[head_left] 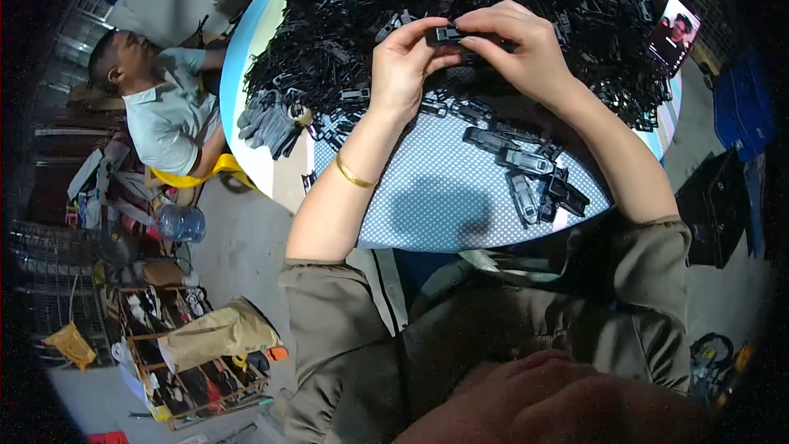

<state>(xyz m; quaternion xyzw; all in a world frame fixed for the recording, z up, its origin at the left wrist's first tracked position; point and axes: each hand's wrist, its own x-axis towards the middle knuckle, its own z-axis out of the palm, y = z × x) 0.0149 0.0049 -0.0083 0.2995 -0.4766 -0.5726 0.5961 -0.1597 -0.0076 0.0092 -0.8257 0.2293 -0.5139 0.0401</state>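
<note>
I sit at a round table with a pale blue rim, its near part covered by a white-dotted blue cloth, in a cluttered workroom where another person sits off the table's left edge. The far half of the tabletop is buried under one heap of black plastic parts, far too many to count, so I judge most of the work is still ahead. Near the table's near-right edge lie the finished-looking black pieces, about six that I can make out, set apart from the heap. One pair of grey gloves lies at the left edge, and one phone stands at the far right edge. My left hand and right hand, both closed in a pinch, hold one small black part between them just above the front of the heap.
</note>
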